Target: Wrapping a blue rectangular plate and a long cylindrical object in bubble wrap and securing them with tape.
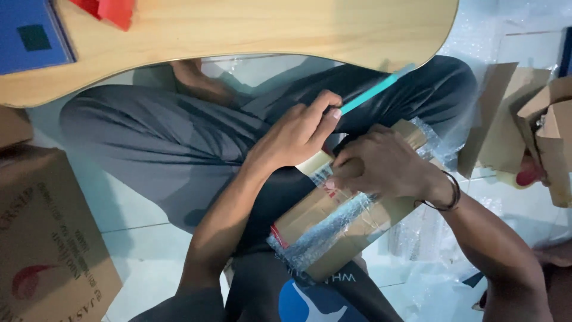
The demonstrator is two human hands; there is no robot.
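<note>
I sit cross-legged on the floor with a brown cardboard parcel (333,232) wrapped in bubble wrap and clear tape resting on my lap. My left hand (298,134) is closed around a tool with a teal handle (375,89) that sticks out toward the upper right. Just beside it, my right hand (381,164) presses down on the upper end of the parcel, fingers curled over the taped wrap. A dark band sits on that wrist. What lies under the right hand's fingers is hidden.
A light wooden table top (250,30) spans the top, bearing a blue book (30,33) and a red object (116,12). A printed cardboard box (47,238) stands at left. Torn cardboard pieces (536,119) and bubble wrap (429,268) lie at right on the tiled floor.
</note>
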